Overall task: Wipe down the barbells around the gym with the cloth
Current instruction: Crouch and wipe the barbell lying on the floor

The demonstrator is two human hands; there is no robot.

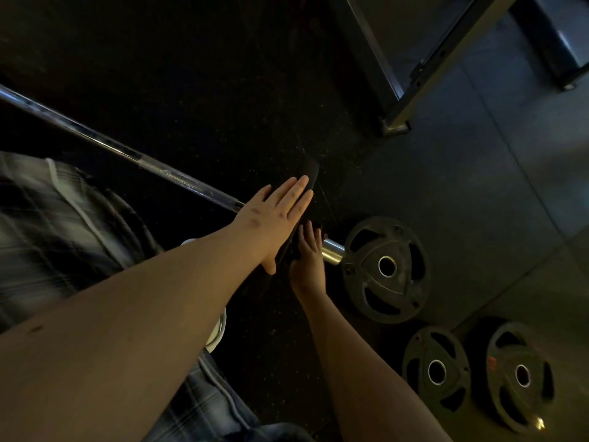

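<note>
Barbell (165, 178): low over the black rubber floor (191, 74). Its long axis runs from the upper left down to the lower right, with the far end cut off by the frame edge. The chrome sleeve tip (333, 252) points lower right. A dark plate (310, 173) stands edge-on on the bar, largely hidden and hard to separate from the floor. Left hand (274, 215): flat, fingers straight, pressed on the plate's near face. Right hand (307, 253): fingers extended against the far face over the sleeve, thumb hidden. Three loose plates lie flat: one (385, 269) just beside the sleeve tip, two (436, 371) (519, 376) nearer. A rack frame (446, 59) stands at the upper right.
</note>
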